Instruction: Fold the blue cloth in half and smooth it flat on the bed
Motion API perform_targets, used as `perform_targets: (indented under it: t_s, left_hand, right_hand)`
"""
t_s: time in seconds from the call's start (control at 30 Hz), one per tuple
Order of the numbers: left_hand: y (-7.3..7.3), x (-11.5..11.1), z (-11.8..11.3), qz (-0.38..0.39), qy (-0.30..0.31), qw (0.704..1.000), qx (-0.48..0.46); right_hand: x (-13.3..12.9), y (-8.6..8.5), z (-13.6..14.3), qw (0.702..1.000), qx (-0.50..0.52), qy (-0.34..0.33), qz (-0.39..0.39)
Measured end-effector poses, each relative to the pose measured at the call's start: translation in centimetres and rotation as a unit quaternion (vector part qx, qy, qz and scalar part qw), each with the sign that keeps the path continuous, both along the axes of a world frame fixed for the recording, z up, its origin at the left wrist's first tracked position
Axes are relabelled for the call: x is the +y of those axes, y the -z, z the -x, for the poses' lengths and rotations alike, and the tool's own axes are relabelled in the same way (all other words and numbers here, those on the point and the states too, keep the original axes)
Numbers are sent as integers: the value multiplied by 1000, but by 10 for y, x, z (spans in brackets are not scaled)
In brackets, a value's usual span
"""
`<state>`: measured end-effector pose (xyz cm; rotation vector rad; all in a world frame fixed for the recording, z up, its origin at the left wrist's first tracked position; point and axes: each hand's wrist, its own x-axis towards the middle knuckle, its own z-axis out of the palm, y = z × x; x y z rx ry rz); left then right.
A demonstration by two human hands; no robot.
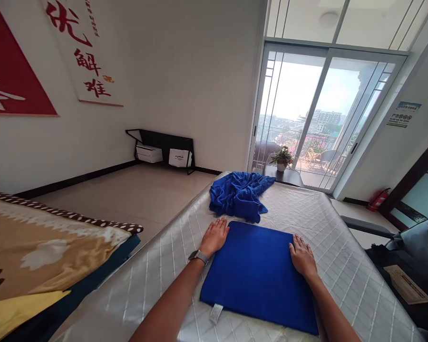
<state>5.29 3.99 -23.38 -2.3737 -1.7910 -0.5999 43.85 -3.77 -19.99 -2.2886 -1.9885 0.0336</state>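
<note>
A flat blue cloth, folded into a rough rectangle, lies on the quilted mattress. A white label sticks out at its near left edge. My left hand, with a watch at the wrist, lies flat at the cloth's far left corner, fingers stretched out. At the far right corner rests my right hand, palm down and fingers extended over the edge. Just beyond the folded piece is a crumpled blue cloth, which neither hand touches.
To the left, a patterned blanket covers another surface. A potted plant stands on a dark table past the mattress, before sliding glass doors. Dark bags sit along the right side. A black rack stands against the wall.
</note>
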Motion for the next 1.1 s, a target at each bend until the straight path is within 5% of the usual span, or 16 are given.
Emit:
perform_targets:
  t_s: [0.43,0.8,0.93,1.1]
  left_hand:
    - [4,-1,0,-24,-12,1000,4]
    - [3,-4,-3,-22,4,1000,16]
    - [-8,-8,-5,-6,-13,1000,-3]
    - [-40,-25,-21,-84,-13,994,-74]
  right_hand:
    - [-27,-12,7,999,-10,0,-31]
    - [-73,8,14,999,-25,-20,32]
    - [-74,3,14,999,-15,-22,37]
    - [-77,-5,16,999,7,-16,33]
